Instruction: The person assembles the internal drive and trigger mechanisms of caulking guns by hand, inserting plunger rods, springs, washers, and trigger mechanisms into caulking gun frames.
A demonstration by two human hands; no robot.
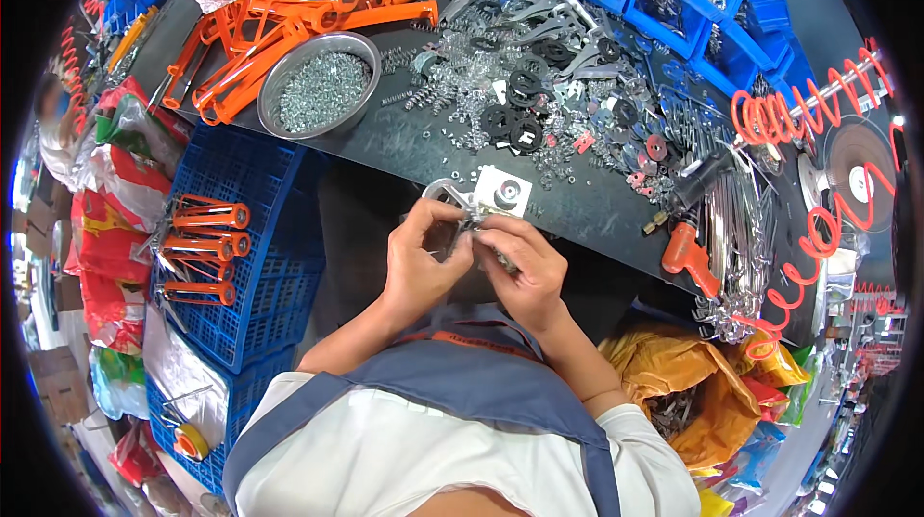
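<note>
Both hands, left hand [419, 252] and right hand [525, 267], fingers pinching a small metal trigger part [460, 211] at tabletop [404, 146] near edge; keep grip steady, parts aligned.

Shiny bare-metal bracket [452, 197] (held at frame centre), matt black worktop [423, 146], glossy orange plastic handles [279, 26], dull steel bowl [320, 84].

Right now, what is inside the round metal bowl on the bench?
The metal bowl is filled with a heap of small silvery screws. They cover its bottom, so anything beneath them is hidden. Orange handles lie beside its rim, not inside.
</note>
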